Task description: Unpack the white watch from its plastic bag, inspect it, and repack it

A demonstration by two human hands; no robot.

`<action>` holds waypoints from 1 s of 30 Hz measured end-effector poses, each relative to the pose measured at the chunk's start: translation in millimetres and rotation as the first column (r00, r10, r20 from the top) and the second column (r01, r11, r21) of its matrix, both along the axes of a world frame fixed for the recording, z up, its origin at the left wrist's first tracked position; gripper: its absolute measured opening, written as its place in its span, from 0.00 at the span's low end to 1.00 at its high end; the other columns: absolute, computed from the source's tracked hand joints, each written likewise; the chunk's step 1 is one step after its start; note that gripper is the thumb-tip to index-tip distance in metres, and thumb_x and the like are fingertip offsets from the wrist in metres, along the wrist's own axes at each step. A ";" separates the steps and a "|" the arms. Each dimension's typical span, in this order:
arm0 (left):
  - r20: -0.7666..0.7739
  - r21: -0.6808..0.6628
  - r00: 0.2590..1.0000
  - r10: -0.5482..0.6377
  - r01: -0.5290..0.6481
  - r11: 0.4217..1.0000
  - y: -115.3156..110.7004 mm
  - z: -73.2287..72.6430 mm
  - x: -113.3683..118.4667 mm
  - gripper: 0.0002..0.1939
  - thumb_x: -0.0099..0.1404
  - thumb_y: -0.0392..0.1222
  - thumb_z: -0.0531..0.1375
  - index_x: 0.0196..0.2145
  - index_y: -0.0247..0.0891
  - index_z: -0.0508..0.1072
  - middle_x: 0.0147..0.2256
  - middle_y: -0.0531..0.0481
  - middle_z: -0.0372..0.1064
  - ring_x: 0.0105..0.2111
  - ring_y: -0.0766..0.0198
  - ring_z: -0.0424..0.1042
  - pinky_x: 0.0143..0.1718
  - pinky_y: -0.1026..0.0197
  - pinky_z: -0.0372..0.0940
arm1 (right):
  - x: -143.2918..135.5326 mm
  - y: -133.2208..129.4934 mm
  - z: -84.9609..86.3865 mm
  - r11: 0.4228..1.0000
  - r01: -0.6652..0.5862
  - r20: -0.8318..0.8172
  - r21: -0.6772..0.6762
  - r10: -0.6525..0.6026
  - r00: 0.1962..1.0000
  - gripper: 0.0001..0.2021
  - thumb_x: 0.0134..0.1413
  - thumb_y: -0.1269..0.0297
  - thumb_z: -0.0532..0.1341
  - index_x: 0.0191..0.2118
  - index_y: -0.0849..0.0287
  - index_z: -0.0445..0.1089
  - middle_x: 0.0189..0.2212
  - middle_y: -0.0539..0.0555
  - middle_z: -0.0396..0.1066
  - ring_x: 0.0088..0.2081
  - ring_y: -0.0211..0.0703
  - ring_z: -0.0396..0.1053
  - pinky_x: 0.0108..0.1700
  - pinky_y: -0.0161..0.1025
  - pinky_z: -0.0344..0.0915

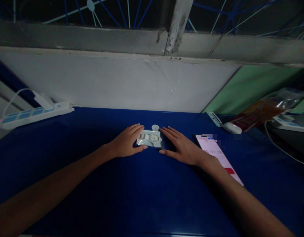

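A white wristwatch (154,138) in a clear plastic wrapper lies flat on the blue table (132,197), its round dial facing up. My left hand (128,141) rests at the wrapper's left end, fingers stretched along the far corner and thumb by the near edge. On the other side, my right hand (179,144) lies with fingers extended by the right end, its thumb apart from them. Both hands are beside or lightly touching the wrapper; neither is closed around it. Just behind the wrapper sits a small white round disc (155,127), partly ringed with detail too small to read.
A phone (216,154) with a lit timer screen lies beside my right forearm. Farther right are a white earbud case (232,128), a small card (214,119) and a red-brown plastic package (255,110). At the back left stands a power strip (35,114) with a plugged-in charger.
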State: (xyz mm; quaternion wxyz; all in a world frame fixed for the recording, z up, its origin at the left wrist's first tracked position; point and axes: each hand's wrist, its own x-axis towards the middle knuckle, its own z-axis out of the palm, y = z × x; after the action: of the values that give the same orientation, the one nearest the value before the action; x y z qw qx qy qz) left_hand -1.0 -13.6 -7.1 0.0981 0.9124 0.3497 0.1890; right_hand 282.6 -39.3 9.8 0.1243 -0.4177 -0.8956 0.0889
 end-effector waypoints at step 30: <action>0.098 -0.058 0.994 0.045 -0.040 0.998 4.5 -3.9 0.7 0.38 0.63 0.50 0.61 0.65 0.33 0.55 0.63 0.31 0.56 0.64 0.41 0.55 0.63 0.37 0.55 | -10.1 -4.5 4.5 0.981 0.183 -0.250 0.069 -0.161 0.955 0.29 0.65 0.53 0.54 0.66 0.64 0.59 0.62 0.68 0.63 0.62 0.60 0.62 0.60 0.60 0.62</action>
State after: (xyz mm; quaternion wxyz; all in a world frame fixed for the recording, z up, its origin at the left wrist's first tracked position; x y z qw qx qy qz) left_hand -0.3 -9.0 -11.0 0.1366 0.8911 0.3689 0.2263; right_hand 272.5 -43.8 14.4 0.2593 -0.4741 -0.8369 0.0873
